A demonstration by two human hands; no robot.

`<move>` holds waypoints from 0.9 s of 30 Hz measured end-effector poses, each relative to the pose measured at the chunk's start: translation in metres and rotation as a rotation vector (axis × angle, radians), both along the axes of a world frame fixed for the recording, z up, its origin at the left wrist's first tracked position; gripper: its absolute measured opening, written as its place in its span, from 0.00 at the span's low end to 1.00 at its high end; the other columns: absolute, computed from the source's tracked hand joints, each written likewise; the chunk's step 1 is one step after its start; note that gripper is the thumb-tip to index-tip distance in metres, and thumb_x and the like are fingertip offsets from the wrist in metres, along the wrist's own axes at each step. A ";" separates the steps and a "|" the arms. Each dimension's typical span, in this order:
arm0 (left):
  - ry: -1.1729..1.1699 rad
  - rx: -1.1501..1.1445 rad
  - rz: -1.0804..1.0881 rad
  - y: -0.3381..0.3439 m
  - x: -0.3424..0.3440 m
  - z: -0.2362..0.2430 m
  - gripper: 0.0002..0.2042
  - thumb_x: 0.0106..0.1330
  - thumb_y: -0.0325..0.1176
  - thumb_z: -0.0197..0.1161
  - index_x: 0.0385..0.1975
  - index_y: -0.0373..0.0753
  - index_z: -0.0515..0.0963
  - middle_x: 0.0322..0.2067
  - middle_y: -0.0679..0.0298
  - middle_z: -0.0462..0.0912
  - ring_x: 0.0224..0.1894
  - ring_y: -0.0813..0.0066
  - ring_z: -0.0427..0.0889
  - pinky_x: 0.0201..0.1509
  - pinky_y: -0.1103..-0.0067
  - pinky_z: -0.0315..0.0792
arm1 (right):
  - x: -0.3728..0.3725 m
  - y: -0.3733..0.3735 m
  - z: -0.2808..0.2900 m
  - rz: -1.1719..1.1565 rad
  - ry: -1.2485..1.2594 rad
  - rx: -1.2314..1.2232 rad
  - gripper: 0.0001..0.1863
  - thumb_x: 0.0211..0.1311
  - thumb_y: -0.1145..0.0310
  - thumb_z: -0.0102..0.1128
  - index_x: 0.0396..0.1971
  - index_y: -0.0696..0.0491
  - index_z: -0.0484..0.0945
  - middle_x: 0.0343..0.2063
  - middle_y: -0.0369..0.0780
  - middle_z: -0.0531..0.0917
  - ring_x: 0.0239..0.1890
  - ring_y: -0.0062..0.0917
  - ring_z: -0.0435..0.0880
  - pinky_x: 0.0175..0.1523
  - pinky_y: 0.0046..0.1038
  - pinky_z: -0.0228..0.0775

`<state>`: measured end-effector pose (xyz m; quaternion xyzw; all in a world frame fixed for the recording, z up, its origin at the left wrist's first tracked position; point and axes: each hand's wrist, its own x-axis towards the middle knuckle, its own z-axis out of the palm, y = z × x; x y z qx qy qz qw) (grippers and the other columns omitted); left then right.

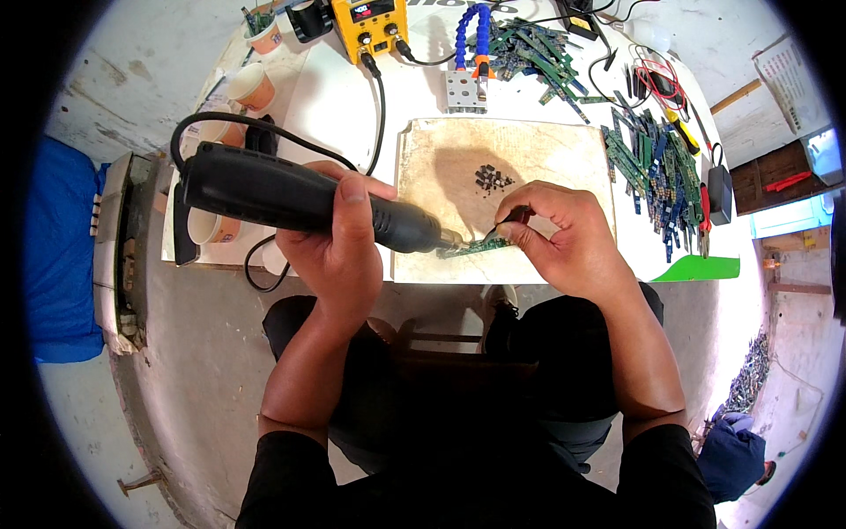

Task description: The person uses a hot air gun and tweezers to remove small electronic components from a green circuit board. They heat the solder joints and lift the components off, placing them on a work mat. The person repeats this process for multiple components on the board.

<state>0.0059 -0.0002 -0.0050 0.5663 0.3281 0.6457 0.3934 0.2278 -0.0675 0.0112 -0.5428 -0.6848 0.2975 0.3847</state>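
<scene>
My left hand (339,242) is wrapped round the black handle of a hot air gun (273,189), its metal nozzle pointing right and down. Just past the nozzle lies a narrow green circuit board strip (486,248) near the front edge of a stained, light-coloured work board (423,159). In a pinch grip, my right hand (573,238) holds dark tweezers (515,217), their tips at the strip. Whether the tips grip a part is too small to tell. Beyond my hands, small black chips (491,180) sit in a loose heap on the work board.
A yellow hot air station (370,33) stands at the back, its black cable looping to the left. Beside it are a metal block (465,93) and blue flexible hose (460,40). Circuit strips (656,167) lie heaped at right and back. Paper cups (253,86) line the left edge.
</scene>
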 end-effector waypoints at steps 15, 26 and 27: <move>0.008 -0.002 0.031 -0.001 0.004 0.001 0.09 0.70 0.37 0.56 0.36 0.37 0.72 0.21 0.61 0.83 0.24 0.83 0.79 0.32 0.88 0.72 | -0.001 0.000 0.000 -0.005 -0.031 -0.005 0.07 0.55 0.83 0.64 0.33 0.59 0.78 0.29 0.40 0.83 0.31 0.23 0.82 0.40 0.23 0.72; 0.013 -0.012 0.017 -0.001 0.003 0.004 0.08 0.69 0.36 0.55 0.35 0.37 0.72 0.22 0.61 0.83 0.24 0.83 0.79 0.34 0.87 0.72 | -0.002 0.000 0.001 -0.006 -0.027 -0.012 0.07 0.54 0.82 0.65 0.33 0.59 0.78 0.30 0.41 0.83 0.31 0.24 0.82 0.40 0.24 0.73; 0.014 -0.007 0.014 -0.001 0.003 0.004 0.08 0.69 0.36 0.55 0.36 0.37 0.72 0.22 0.61 0.83 0.24 0.83 0.79 0.34 0.87 0.72 | -0.003 0.000 0.001 -0.005 -0.029 -0.010 0.07 0.54 0.82 0.65 0.33 0.59 0.78 0.30 0.42 0.83 0.31 0.24 0.82 0.40 0.24 0.73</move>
